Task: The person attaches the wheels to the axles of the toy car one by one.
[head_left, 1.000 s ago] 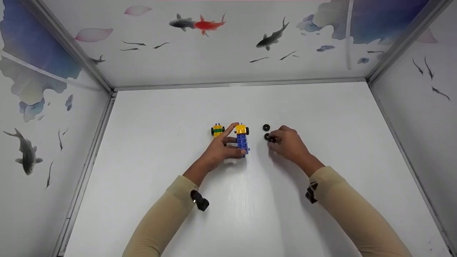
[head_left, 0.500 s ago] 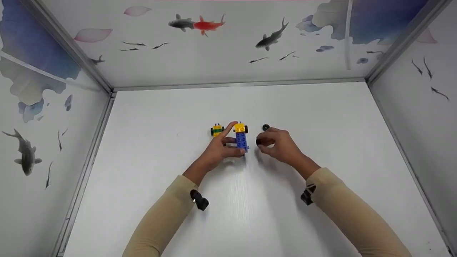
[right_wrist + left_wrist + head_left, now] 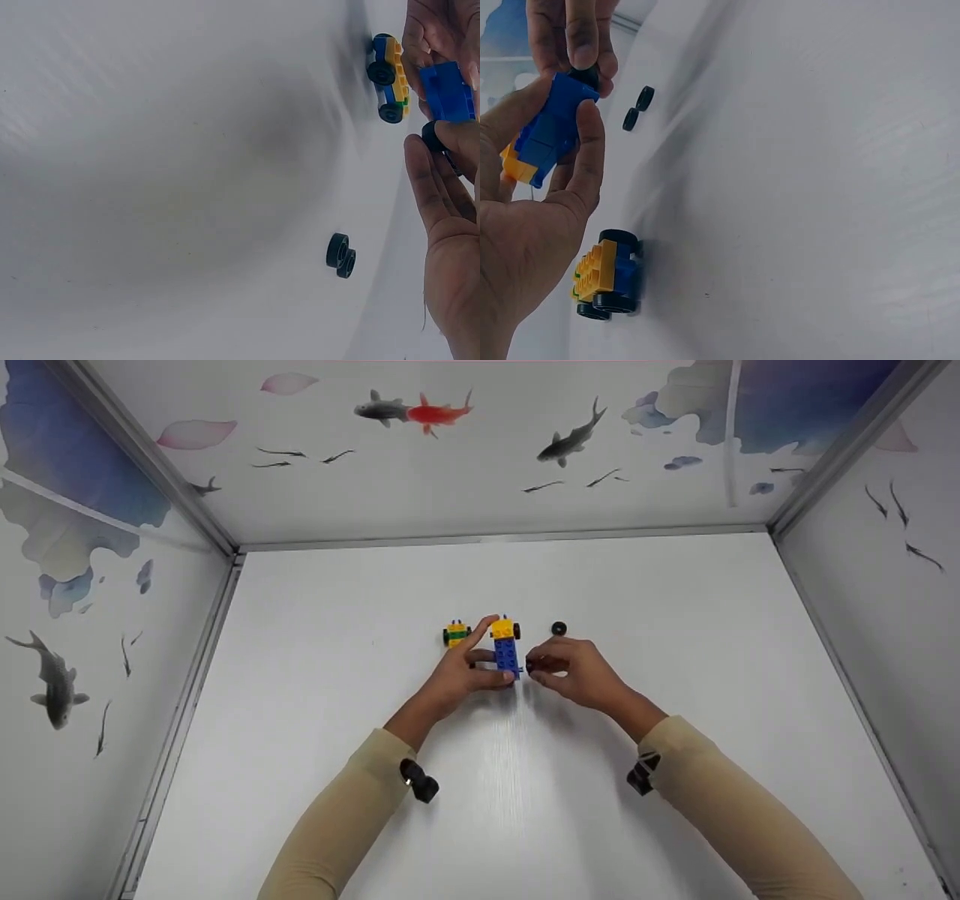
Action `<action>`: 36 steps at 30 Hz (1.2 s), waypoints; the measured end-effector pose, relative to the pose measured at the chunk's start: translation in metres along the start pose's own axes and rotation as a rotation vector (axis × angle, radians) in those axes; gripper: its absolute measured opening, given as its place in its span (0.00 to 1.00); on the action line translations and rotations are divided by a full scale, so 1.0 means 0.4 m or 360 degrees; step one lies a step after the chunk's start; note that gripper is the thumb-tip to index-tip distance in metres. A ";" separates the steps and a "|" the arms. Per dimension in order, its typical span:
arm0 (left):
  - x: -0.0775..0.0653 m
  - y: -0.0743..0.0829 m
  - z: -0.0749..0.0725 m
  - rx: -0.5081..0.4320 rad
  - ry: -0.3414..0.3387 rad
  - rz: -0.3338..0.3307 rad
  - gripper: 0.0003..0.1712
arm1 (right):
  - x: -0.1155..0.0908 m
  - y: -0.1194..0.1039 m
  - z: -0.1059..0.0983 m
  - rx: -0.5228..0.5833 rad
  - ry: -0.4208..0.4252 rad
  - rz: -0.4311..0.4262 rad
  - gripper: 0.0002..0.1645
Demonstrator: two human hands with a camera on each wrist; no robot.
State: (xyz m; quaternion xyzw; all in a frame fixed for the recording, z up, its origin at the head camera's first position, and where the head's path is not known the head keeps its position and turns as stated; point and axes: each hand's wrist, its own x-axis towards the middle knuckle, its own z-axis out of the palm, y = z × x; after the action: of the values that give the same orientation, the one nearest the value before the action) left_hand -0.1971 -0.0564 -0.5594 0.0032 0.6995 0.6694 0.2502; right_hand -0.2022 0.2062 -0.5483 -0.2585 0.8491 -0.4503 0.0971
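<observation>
My left hand [image 3: 454, 679] grips a toy brick car [image 3: 505, 654] with a blue base and a yellow block at its far end. A black wheel shows on the far right side of the car. Between thumb and fingers my right hand [image 3: 592, 673] pinches a small black wheel [image 3: 430, 137], right at the peg on the car's near right side. In the left wrist view, the fingers partly cover this wheel at the blue base. Held up, the car [image 3: 549, 127] is tilted in that view.
A second toy brick car [image 3: 600, 274], yellow, green and blue on black wheels, stands on the white table [image 3: 337, 660] beyond my left hand. Two loose black wheels [image 3: 338, 250] lie beyond my right hand. Printed walls [image 3: 480, 502] enclose the table at the back and sides.
My right hand has picked a wheel up from the table and brought it left to the car's side peg. The left hand has stayed nearly still with the car.
</observation>
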 end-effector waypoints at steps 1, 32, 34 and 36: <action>0.000 -0.001 0.000 -0.0005 -0.0001 0.0003 0.60 | 0.000 -0.001 0.001 0.0002 0.0000 -0.0004 0.17; -0.002 0.001 0.020 -0.0185 -0.0018 0.0008 0.57 | -0.002 -0.007 0.027 -0.0007 0.0042 0.0037 0.15; -0.001 0.002 0.021 -0.0184 -0.0011 0.0003 0.57 | -0.003 -0.007 0.029 -0.0002 0.0049 0.0036 0.15; -0.001 0.002 0.022 -0.0191 -0.0011 -0.0002 0.57 | -0.004 -0.007 0.031 0.0008 0.0053 0.0036 0.15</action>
State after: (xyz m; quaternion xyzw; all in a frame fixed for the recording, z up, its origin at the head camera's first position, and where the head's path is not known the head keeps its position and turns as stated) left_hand -0.1941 -0.0481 -0.5582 -0.0100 0.6573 0.7100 0.2527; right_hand -0.1950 0.1968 -0.5534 -0.2411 0.8523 -0.4555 0.0888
